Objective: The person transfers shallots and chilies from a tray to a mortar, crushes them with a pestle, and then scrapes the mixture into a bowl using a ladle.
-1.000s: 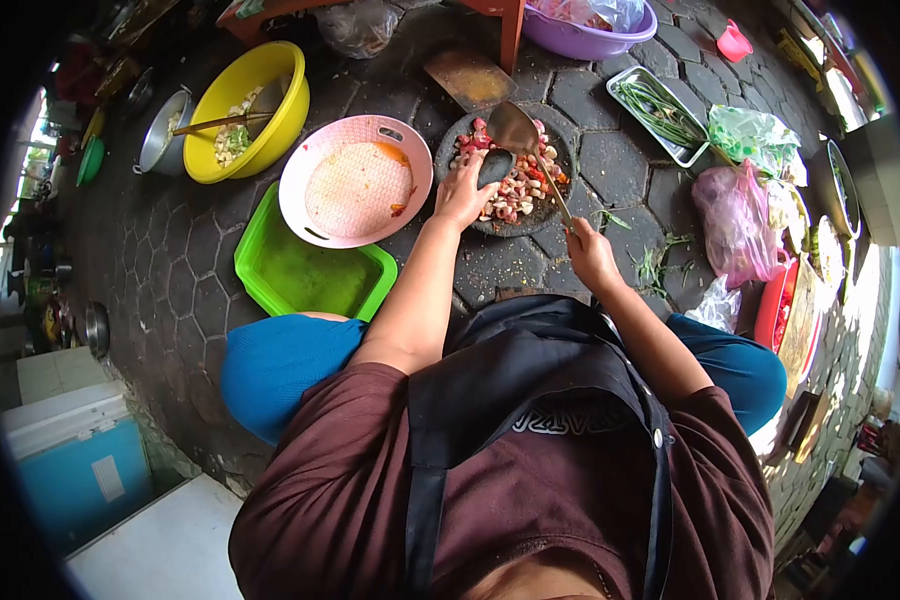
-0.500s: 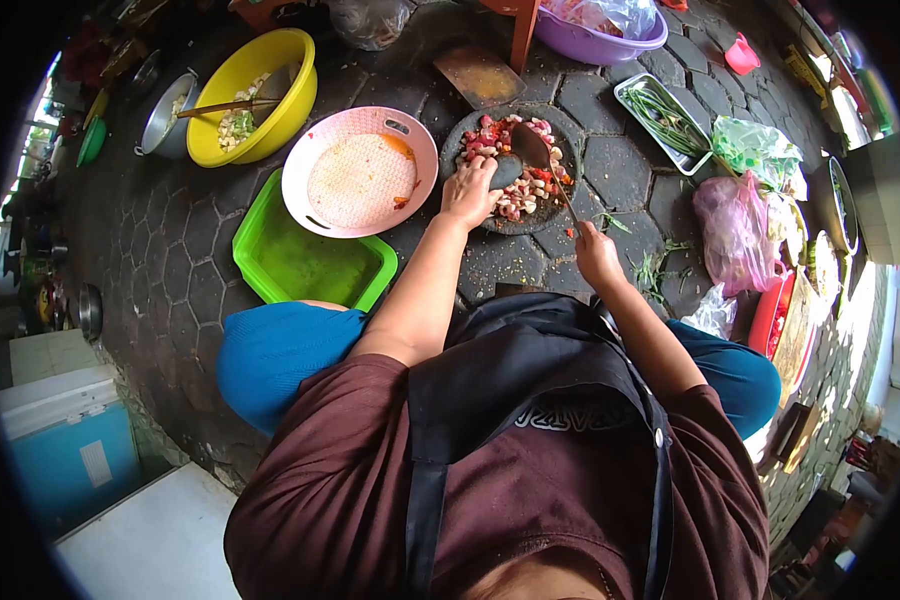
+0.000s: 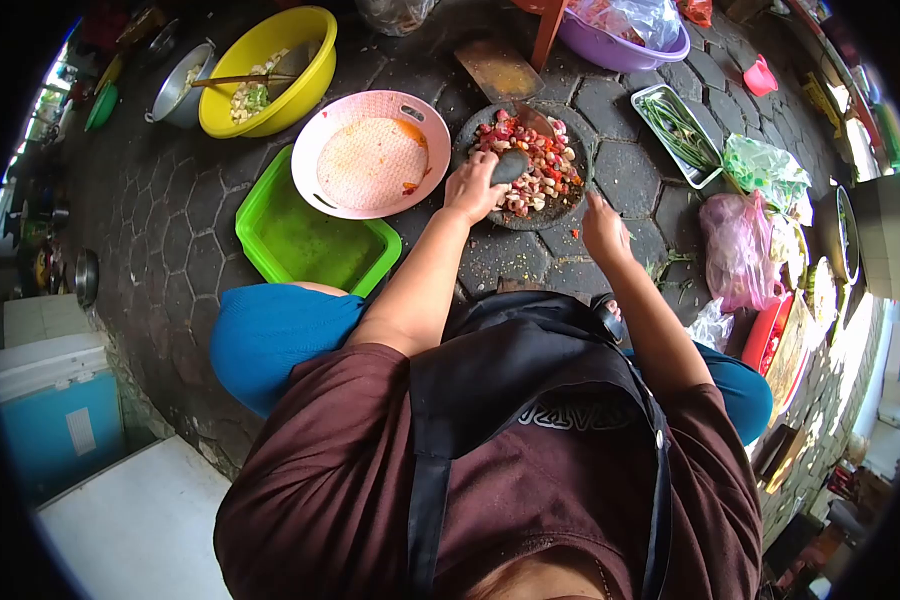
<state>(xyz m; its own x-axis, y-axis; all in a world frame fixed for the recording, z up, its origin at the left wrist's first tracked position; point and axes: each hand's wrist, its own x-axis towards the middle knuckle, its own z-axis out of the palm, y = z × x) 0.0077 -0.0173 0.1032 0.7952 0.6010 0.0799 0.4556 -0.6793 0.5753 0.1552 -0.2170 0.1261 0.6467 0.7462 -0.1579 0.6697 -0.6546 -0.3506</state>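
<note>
A wide stone mortar [image 3: 462, 142] sits on the paving in front of me, heaped with shallots, pale cloves and red chilli pieces [image 3: 548, 158]. My left hand [image 3: 472, 187] is closed around a dark stone pestle [image 3: 510, 166], which rests among the pieces at the mortar's left side. My right hand [image 3: 605, 228], just beyond the mortar's right rim, is closed on the handle of a spatula. The spatula's brown blade [image 3: 535, 121] lies at the far side of the heap, partly in the pieces.
Left of the mortar are a pink perforated basin [image 3: 310, 135], a green tray [image 3: 310, 245] and a yellow basin [image 3: 315, 80] with chopped food. To the right lie a metal tray [image 3: 715, 180] of green stalks and plastic bags [image 3: 735, 245]. A purple basin [image 3: 625, 52] stands behind.
The spatula blade has moved from beside the pestle to the far side of the mortar, and its handle has swung outward. My right hand has shifted slightly. My left hand still grips the pestle.
</note>
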